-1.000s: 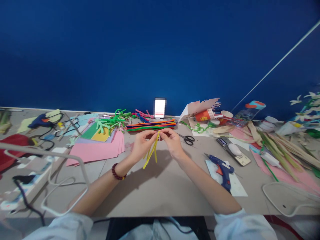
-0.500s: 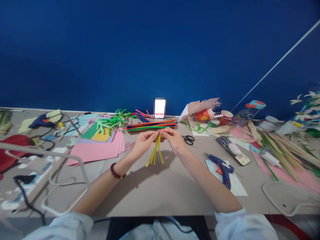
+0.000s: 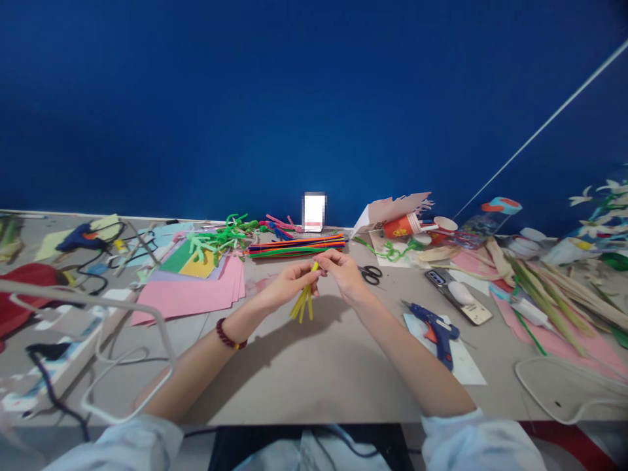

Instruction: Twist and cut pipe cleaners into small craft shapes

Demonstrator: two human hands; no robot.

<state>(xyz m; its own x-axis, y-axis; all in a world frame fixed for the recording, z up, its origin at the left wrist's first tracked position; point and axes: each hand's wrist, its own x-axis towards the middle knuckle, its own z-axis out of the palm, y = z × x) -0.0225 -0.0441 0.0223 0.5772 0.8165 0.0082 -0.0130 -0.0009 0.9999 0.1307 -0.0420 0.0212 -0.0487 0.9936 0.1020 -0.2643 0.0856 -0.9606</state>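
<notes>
While both forearms reached in from the near edge of the grey table (image 3: 314, 386), the left hand (image 3: 290, 286) and the right hand (image 3: 342, 273) met above its middle. The fingers of the left hand were curled nearly closed around the yellow strips (image 3: 303, 304), whose lower ends fanned downward over the tabletop; the right hand pinched their upper end between thumb and forefinger. Just beyond the hands lay a bundle of coloured stems (image 3: 294, 247), chiefly orange, purple and green, with a pale, blurred-out rectangle (image 3: 314, 212) upright behind it. To the left were pink paper sheets (image 3: 189, 299), green fuzzy stems (image 3: 220, 239) and a white power strip (image 3: 66, 356). To the right, black-handled scissors (image 3: 371, 275) lay near the right hand; farther out were a blue glue gun (image 3: 436, 333), partly over a pale sheet (image 3: 468, 366), and a phone (image 3: 458, 297) bearing a whitish rounded object (image 3: 461, 292). A plain blue wall (image 3: 314, 98) rose behind the table, crossed at the right by a slanting white line (image 3: 544, 131).
</notes>
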